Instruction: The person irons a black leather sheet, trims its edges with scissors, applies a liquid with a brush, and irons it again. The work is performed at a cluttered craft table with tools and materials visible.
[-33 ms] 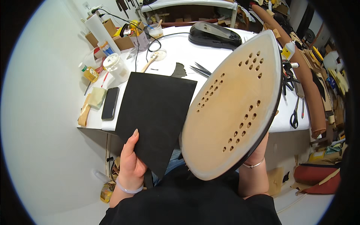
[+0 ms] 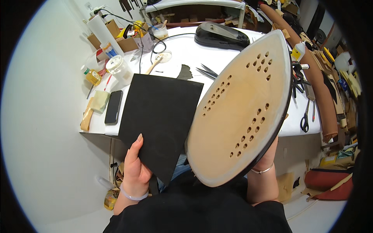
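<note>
My left hand point(image 2: 136, 167) grips a stiff black sheet point(image 2: 159, 120) by its lower left edge, thumb on top and the other fingers hidden beneath. On the right, a clothes iron point(image 2: 237, 112) is held up with its tan, pointed soleplate facing me, tip pointing away. Steam holes sit in three clusters on the plate, and its rim is pale grey. My right hand point(image 2: 267, 157) supports the iron from behind; most of its fingers are hidden. The sheet's right edge lies close beside the iron's left edge; I cannot tell whether they touch.
On the white-covered table point(image 2: 178, 58) are a black iron base point(image 2: 221, 37) with a cord, a phone point(image 2: 114, 107), a white tub point(image 2: 119, 70), a brush point(image 2: 154, 64), an oil bottle point(image 2: 91, 75), and black-handled scissors point(image 2: 304, 123). A brown roll point(image 2: 324, 93) runs along the right.
</note>
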The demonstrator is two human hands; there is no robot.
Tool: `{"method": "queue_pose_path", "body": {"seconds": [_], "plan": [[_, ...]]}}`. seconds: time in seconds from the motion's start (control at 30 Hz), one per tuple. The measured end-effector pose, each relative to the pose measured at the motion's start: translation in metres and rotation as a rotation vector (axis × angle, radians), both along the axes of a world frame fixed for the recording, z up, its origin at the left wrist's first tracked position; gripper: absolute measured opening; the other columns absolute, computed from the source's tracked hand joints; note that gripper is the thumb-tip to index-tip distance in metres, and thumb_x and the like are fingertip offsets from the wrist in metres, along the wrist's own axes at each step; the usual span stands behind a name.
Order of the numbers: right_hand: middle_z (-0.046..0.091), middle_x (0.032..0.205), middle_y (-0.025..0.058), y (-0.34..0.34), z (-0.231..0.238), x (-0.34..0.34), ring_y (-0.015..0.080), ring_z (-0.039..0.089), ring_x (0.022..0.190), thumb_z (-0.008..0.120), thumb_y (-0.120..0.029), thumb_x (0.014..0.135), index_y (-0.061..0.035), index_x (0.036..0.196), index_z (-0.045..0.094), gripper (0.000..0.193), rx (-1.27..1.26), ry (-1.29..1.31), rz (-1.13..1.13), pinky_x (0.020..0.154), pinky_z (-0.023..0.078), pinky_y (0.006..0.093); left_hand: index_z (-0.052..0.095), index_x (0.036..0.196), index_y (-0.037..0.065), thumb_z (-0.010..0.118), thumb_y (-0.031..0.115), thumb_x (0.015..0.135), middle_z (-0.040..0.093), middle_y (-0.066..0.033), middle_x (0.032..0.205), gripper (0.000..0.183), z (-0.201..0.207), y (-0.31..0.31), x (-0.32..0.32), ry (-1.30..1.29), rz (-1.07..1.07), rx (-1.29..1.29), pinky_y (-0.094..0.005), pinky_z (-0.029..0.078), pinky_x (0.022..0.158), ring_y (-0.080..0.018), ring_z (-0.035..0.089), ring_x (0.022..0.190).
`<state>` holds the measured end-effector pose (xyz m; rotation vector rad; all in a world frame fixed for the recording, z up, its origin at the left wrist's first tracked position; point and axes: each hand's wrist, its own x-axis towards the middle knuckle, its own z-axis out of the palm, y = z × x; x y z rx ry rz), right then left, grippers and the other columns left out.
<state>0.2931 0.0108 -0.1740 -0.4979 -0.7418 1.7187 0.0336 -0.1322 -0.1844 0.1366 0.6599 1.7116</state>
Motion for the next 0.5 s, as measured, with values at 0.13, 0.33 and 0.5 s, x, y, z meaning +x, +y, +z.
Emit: {"method": "queue_pose_path", "body": {"seconds": [0.13, 0.33, 0.5], "plan": [[0.069, 0.115, 0.0098, -0.002, 0.0, -0.002, 0.0181, 0.066, 0.104, 0.05, -0.066, 0.095, -0.0012, 0.124, 0.06, 0.072, -0.033, 0.014, -0.014, 0.09, 0.054, 0.033, 0.053, 0.136, -0.003, 0.049, 0.019, 0.104, 0.059, -0.0187, 0.137, 0.039, -0.005, -0.001, 0.003, 0.149, 0.039, -0.047, -0.0427, 0.048, 0.108, -0.0304, 0.06, 0.125], [0.068, 0.12, 0.0102, -0.002, -0.005, -0.004, 0.019, 0.066, 0.107, 0.049, -0.067, 0.095, -0.0014, 0.127, 0.058, 0.074, -0.043, 0.028, 0.006, 0.092, 0.054, 0.0341, 0.053, 0.135, -0.006, 0.049, 0.016, 0.103, 0.06, -0.0192, 0.136, 0.039, -0.011, 0.001, 0.002, 0.142, -0.031, -0.09, -0.0425, 0.049, 0.107, -0.0305, 0.06, 0.125], [0.069, 0.113, 0.008, -0.001, -0.004, -0.007, 0.0161, 0.066, 0.101, 0.047, -0.068, 0.096, -0.002, 0.122, 0.06, 0.072, -0.006, -0.026, -0.055, 0.088, 0.053, 0.0306, 0.052, 0.136, -0.005, 0.05, 0.015, 0.102, 0.059, -0.019, 0.137, 0.04, -0.013, 0.003, 0.01, 0.191, -0.114, -0.135, -0.0439, 0.049, 0.107, -0.0307, 0.059, 0.126]]}}
